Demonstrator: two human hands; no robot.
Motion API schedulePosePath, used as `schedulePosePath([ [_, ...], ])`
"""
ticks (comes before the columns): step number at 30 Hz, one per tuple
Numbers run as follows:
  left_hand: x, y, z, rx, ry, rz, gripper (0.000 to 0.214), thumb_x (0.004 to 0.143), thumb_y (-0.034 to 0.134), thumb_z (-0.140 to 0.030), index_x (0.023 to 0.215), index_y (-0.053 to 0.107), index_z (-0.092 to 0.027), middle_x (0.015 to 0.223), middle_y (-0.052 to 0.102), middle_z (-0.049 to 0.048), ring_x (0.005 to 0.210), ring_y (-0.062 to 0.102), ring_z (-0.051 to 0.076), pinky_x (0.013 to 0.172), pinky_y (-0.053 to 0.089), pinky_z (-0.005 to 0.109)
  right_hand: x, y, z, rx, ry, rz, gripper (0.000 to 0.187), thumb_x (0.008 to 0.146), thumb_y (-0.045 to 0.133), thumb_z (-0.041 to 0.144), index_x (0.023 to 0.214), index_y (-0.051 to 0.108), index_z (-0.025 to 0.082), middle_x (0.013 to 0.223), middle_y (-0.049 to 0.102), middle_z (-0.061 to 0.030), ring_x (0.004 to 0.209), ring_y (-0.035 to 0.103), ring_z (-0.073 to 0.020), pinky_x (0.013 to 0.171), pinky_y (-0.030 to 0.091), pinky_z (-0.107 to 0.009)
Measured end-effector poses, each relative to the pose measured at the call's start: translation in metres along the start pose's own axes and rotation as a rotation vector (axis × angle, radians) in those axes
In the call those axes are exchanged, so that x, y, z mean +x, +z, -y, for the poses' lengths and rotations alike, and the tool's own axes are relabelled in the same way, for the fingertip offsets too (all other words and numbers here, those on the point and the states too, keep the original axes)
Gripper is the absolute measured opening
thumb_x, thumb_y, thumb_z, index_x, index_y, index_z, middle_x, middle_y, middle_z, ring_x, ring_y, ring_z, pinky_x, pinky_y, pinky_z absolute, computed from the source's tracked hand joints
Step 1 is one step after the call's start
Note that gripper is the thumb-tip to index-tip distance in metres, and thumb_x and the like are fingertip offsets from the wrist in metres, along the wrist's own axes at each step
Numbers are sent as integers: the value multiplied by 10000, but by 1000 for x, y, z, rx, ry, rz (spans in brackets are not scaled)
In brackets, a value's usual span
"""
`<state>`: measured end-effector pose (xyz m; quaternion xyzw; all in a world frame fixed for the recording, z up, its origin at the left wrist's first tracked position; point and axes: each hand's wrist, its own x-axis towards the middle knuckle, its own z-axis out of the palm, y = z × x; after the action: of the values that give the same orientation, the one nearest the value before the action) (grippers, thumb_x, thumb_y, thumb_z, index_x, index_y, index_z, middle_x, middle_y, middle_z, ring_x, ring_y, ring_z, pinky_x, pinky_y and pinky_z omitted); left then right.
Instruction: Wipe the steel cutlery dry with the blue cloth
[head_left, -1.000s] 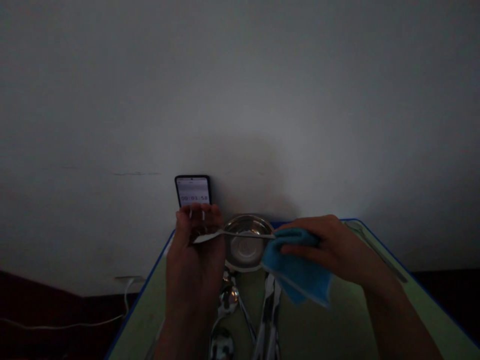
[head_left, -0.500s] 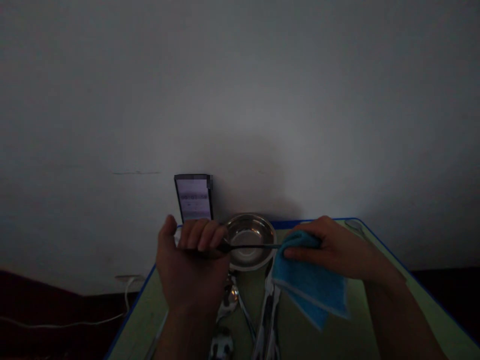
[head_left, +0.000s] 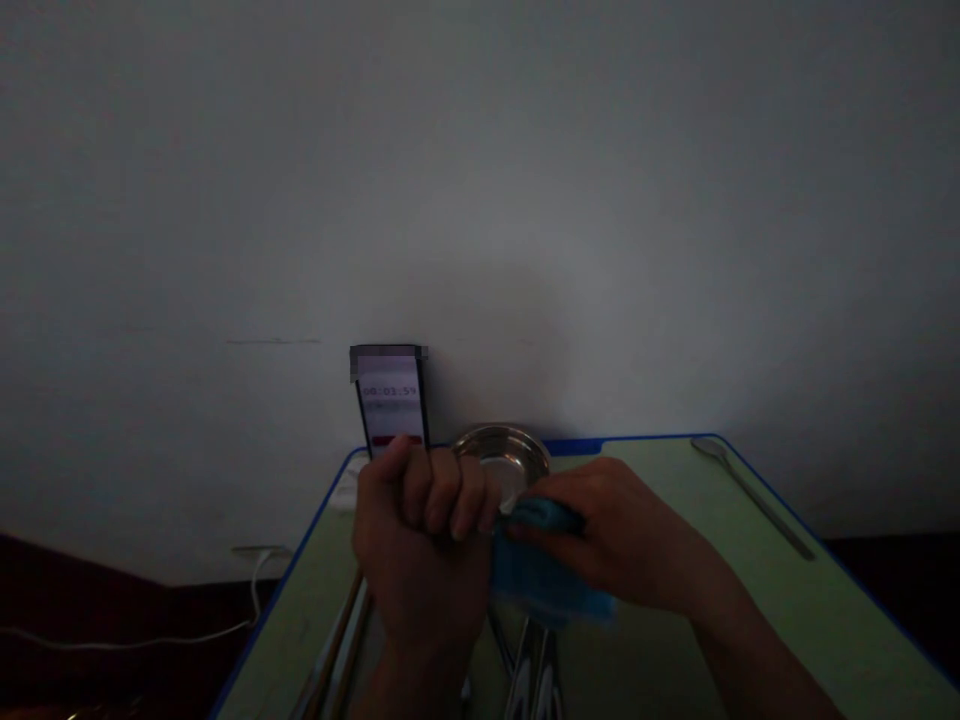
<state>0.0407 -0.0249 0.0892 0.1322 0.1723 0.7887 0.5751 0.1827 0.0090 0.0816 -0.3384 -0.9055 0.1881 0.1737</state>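
Note:
My left hand (head_left: 427, 545) is closed in a fist around a thin metal utensil, which is now almost wholly hidden. My right hand (head_left: 611, 535) pinches a folded blue cloth (head_left: 551, 585) close against the left fist, slightly blurred by motion. What kind of utensil it is cannot be made out. Both hands are held above the table, in front of a shiny metal bowl (head_left: 501, 438) that they partly cover. Below the cloth lie several metal cutlery handles (head_left: 534, 675).
A phone (head_left: 391, 400) showing a timer leans on the wall behind the left hand. A long-handled spoon (head_left: 757, 500) lies along the right edge of the green table (head_left: 660, 660). Long thin sticks (head_left: 341, 650) lie left of my left forearm. A white cable (head_left: 150, 643) runs at lower left.
My right hand and the cloth have slid left along the utensil's shaft up to my left fist. My left hand has shifted right and turned slightly. The spoon at right is now uncovered.

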Motion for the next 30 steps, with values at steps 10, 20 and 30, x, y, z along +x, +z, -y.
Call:
schedulePosePath([
  [10, -2, 2, 2, 31, 8, 58, 421, 842, 339, -213, 468, 146, -187, 405, 147, -52, 346, 219, 86, 351, 316, 236, 2, 7, 0, 97, -15, -85, 345, 839, 512, 425, 620, 558, 163, 551, 513, 47, 501, 408, -61, 523, 280, -219],
  [20, 5, -2, -6, -14, -54, 13, 398, 814, 354, -174, 488, 127, -202, 400, 127, -71, 323, 192, 78, 323, 275, 229, 4, 17, 4, 4, -33, -143, 362, 863, 456, 465, 689, 578, 172, 586, 582, 21, 519, 493, -85, 531, 299, -237],
  [30, 16, -18, -32, -145, -11, 40, 394, 774, 417, -136, 463, 184, -203, 366, 174, -94, 299, 235, 61, 317, 296, 209, -3, -5, -13, -17, 17, -29, 361, 877, 443, 451, 678, 562, 174, 557, 526, 41, 504, 469, -65, 544, 310, -224],
])
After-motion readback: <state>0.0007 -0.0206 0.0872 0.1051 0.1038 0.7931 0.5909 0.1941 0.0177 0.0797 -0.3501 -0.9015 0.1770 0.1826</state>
